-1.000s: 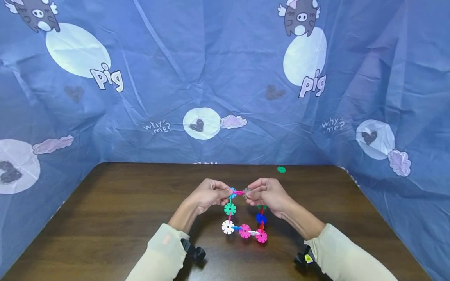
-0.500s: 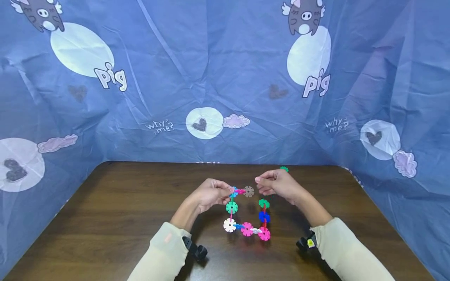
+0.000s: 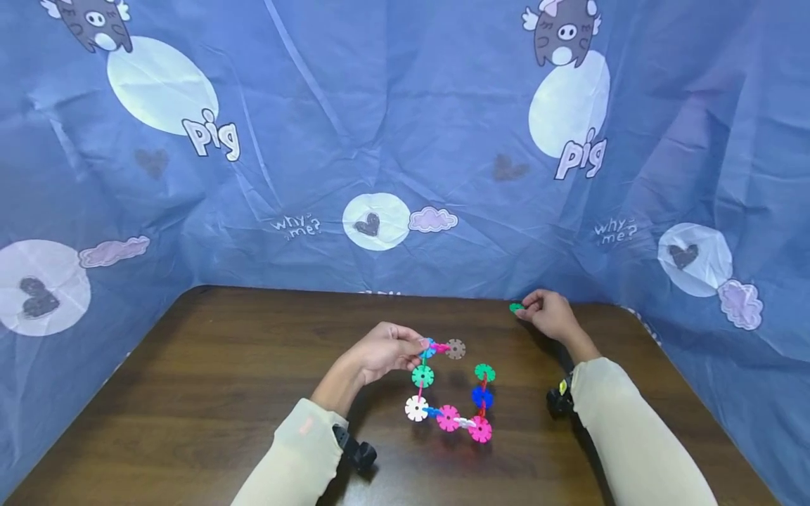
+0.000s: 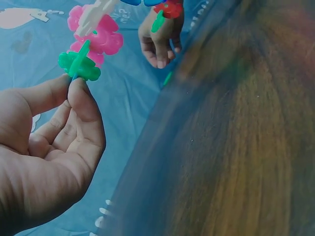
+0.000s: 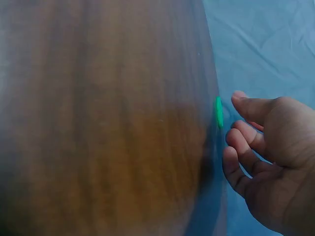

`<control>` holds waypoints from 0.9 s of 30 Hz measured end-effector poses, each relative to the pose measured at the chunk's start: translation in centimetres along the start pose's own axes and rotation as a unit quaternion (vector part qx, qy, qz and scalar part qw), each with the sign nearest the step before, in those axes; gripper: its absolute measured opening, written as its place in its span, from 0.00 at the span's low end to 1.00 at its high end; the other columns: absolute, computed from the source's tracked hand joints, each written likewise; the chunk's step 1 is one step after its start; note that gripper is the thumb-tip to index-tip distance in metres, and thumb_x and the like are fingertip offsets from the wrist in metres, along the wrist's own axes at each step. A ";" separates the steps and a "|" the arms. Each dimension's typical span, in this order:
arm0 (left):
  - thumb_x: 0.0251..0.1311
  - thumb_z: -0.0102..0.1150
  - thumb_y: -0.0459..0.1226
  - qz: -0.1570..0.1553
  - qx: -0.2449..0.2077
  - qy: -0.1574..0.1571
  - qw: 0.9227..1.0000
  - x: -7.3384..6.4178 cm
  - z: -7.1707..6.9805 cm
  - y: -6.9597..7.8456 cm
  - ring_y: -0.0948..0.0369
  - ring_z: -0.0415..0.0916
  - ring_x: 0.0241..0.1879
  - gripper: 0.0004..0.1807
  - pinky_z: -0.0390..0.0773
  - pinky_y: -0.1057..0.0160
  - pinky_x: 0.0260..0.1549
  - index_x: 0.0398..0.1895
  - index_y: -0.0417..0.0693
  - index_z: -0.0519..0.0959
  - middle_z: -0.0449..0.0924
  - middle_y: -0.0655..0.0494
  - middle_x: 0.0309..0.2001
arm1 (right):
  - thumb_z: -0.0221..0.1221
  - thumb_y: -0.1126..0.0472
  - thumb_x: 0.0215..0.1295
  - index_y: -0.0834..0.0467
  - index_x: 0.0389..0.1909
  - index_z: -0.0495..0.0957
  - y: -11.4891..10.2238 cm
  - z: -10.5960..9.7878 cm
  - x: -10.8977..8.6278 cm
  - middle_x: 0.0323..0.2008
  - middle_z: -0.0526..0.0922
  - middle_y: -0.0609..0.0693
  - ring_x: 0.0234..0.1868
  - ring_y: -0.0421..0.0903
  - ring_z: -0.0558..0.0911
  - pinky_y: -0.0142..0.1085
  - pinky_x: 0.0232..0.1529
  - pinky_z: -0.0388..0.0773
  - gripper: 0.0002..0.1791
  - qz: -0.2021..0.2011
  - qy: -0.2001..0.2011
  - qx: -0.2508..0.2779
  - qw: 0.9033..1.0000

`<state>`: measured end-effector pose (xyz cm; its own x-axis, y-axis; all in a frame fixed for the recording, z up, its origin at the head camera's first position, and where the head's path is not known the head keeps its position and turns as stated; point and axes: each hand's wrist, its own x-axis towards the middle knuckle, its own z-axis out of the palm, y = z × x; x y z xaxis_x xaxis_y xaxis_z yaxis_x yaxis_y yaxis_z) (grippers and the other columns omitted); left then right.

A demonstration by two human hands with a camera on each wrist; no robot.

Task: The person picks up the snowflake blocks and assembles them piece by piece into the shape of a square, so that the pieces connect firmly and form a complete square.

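Observation:
My left hand (image 3: pixel 389 351) pinches a light-blue snowflake disc (image 3: pixel 429 348) between thumb and forefinger. It holds up a chain of notched plastic discs, bent into an open frame. From that corner a pink link leads to a grey-brown disc (image 3: pixel 455 349), the chain's upper free end. Down the left side come a green disc (image 3: pixel 422 377) and a white one (image 3: pixel 416 408); pink discs (image 3: pixel 448 418) run along the bottom. A blue disc and a green end disc (image 3: pixel 484 372) rise on the right. Beside a loose green disc (image 5: pixel 219 112) is my right hand (image 5: pixel 275 147), fingers bent and slightly apart from it.
The loose green disc lies on the brown wooden table (image 3: pixel 253 351) near its far edge. Behind the table hangs a blue printed cloth (image 3: pixel 405 140). Black wrist cameras (image 3: pixel 358 451) sit at both sleeves.
My right hand has let go of the grey-brown disc and moved right and away, to the loose green disc. The left hand keeps its pinch on the chain.

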<state>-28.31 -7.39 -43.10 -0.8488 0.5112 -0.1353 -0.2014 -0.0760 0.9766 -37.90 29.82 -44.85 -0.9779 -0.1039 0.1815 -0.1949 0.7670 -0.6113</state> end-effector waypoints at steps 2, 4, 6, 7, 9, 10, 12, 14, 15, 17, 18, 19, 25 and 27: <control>0.71 0.57 0.29 0.000 0.001 -0.001 1.000 0.0 0.1 0.0 0.63 0.75 0.26 0.06 0.79 0.67 0.31 0.37 0.35 0.82 0.79 0.53 0.26 | 0.68 0.61 0.64 0.66 0.41 0.81 0.2 -0.1 0.3 0.29 0.84 0.53 0.31 0.45 0.79 0.34 0.34 0.75 0.13 0.008 -0.005 -0.003 1.000; 0.71 0.57 0.29 0.004 0.006 -0.001 1.000 -0.1 0.1 0.1 0.63 0.75 0.25 0.06 0.80 0.67 0.30 0.37 0.35 0.82 0.79 0.53 0.25 | 0.69 0.59 0.63 0.67 0.42 0.81 0.4 0.0 0.5 0.30 0.84 0.54 0.32 0.47 0.80 0.36 0.36 0.75 0.15 0.025 -0.010 -0.003 1.000; 0.71 0.58 0.29 0.002 0.007 0.002 1.000 -0.1 0.1 0.1 0.63 0.76 0.25 0.06 0.80 0.67 0.30 0.36 0.35 0.82 0.79 0.53 0.25 | 0.71 0.55 0.63 0.68 0.44 0.81 0.5 0.1 0.7 0.33 0.85 0.56 0.36 0.49 0.81 0.38 0.38 0.77 0.20 0.044 -0.017 -0.001 0.999; 0.70 0.58 0.29 0.002 0.009 0.002 1.000 -0.2 0.1 0.1 0.63 0.76 0.25 0.06 0.80 0.67 0.30 0.36 0.35 0.82 0.79 0.54 0.25 | 0.71 0.53 0.63 0.68 0.45 0.81 0.6 0.3 0.7 0.35 0.84 0.56 0.37 0.50 0.81 0.39 0.39 0.77 0.22 0.055 -0.018 0.000 0.998; 0.70 0.58 0.29 -0.001 0.012 0.002 1.000 -0.3 0.1 0.2 0.64 0.76 0.25 0.05 0.80 0.67 0.31 0.37 0.35 0.82 0.80 0.55 0.25 | 0.71 0.49 0.63 0.67 0.45 0.82 0.7 0.6 0.8 0.37 0.84 0.57 0.40 0.52 0.81 0.41 0.43 0.78 0.25 0.075 -0.016 -0.004 0.997; 0.70 0.58 0.29 -0.001 0.012 0.001 1.000 -0.3 0.1 0.2 0.63 0.75 0.25 0.05 0.80 0.67 0.31 0.37 0.35 0.82 0.80 0.55 0.25 | 0.71 0.48 0.63 0.67 0.46 0.82 0.7 0.7 0.9 0.38 0.84 0.58 0.42 0.53 0.81 0.43 0.45 0.78 0.25 0.080 -0.014 -0.008 0.997; 0.70 0.58 0.29 -0.003 0.011 0.000 1.000 -0.4 0.1 0.2 0.64 0.75 0.25 0.05 0.79 0.67 0.31 0.36 0.36 0.82 0.80 0.55 0.25 | 0.70 0.48 0.64 0.67 0.45 0.81 0.7 1.0 1.0 0.40 0.84 0.60 0.44 0.56 0.81 0.47 0.48 0.78 0.25 0.087 -0.007 -0.014 0.996; 0.70 0.58 0.29 -0.001 0.013 -0.002 1.000 -0.4 0.1 0.2 0.64 0.75 0.25 0.05 0.79 0.67 0.31 0.36 0.35 0.82 0.79 0.55 0.25 | 0.70 0.50 0.64 0.68 0.43 0.82 0.6 1.1 1.1 0.41 0.84 0.62 0.46 0.59 0.80 0.49 0.50 0.78 0.23 0.088 0.000 -0.020 0.996; 0.70 0.58 0.29 0.000 0.014 -0.002 1.000 -0.4 0.1 0.2 0.64 0.75 0.25 0.05 0.79 0.67 0.31 0.36 0.35 0.82 0.79 0.55 0.25 | 0.70 0.51 0.64 0.68 0.43 0.81 0.4 1.1 1.2 0.41 0.84 0.62 0.47 0.59 0.80 0.48 0.51 0.77 0.22 0.092 -0.004 -0.016 0.996; 0.70 0.58 0.29 0.000 0.013 0.001 1.000 -0.4 0.1 0.2 0.64 0.75 0.25 0.06 0.79 0.67 0.31 0.36 0.36 0.82 0.79 0.55 0.25 | 0.70 0.56 0.62 0.69 0.42 0.79 0.1 1.0 1.3 0.40 0.82 0.61 0.46 0.58 0.79 0.46 0.49 0.77 0.20 0.095 -0.017 0.005 0.995; 0.70 0.58 0.29 0.000 0.013 0.002 1.000 -0.4 0.0 0.2 0.64 0.75 0.25 0.06 0.79 0.67 0.31 0.36 0.36 0.82 0.79 0.55 0.25 | 0.71 0.58 0.62 0.69 0.41 0.78 -0.1 1.0 1.3 0.38 0.82 0.60 0.44 0.56 0.79 0.43 0.47 0.76 0.18 0.097 -0.025 0.017 0.995; 0.70 0.58 0.29 -0.001 0.011 0.003 1.000 -0.3 0.0 0.1 0.64 0.75 0.25 0.05 0.79 0.67 0.31 0.36 0.36 0.82 0.79 0.55 0.25 | 0.70 0.60 0.61 0.69 0.40 0.77 -0.2 0.8 1.3 0.36 0.81 0.58 0.42 0.54 0.78 0.41 0.44 0.76 0.17 0.099 -0.037 0.030 0.994; 0.72 0.56 0.29 -0.004 0.007 0.010 1.000 0.0 -0.3 -0.1 0.63 0.75 0.26 0.05 0.79 0.67 0.31 0.39 0.34 0.81 0.78 0.54 0.26 | 0.63 0.71 0.64 0.69 0.43 0.72 -2.1 0.1 0.1 0.28 0.79 0.48 0.32 0.44 0.79 0.35 0.35 0.78 0.11 0.085 -0.093 0.155 0.980; 0.72 0.55 0.29 0.000 0.008 0.013 1.000 0.0 -0.5 -0.1 0.63 0.75 0.27 0.06 0.79 0.67 0.31 0.40 0.33 0.80 0.78 0.54 0.26 | 0.62 0.70 0.66 0.70 0.48 0.72 -3.8 0.1 -0.8 0.30 0.82 0.49 0.35 0.46 0.82 0.38 0.39 0.82 0.13 0.071 -0.109 0.197 0.972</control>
<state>-28.53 -7.81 -43.27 -0.8612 0.4886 -0.1402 -0.1942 -0.0613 0.9791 -36.38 26.93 -42.82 -0.9813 -0.1801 -0.0675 -0.0291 0.4860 -0.8735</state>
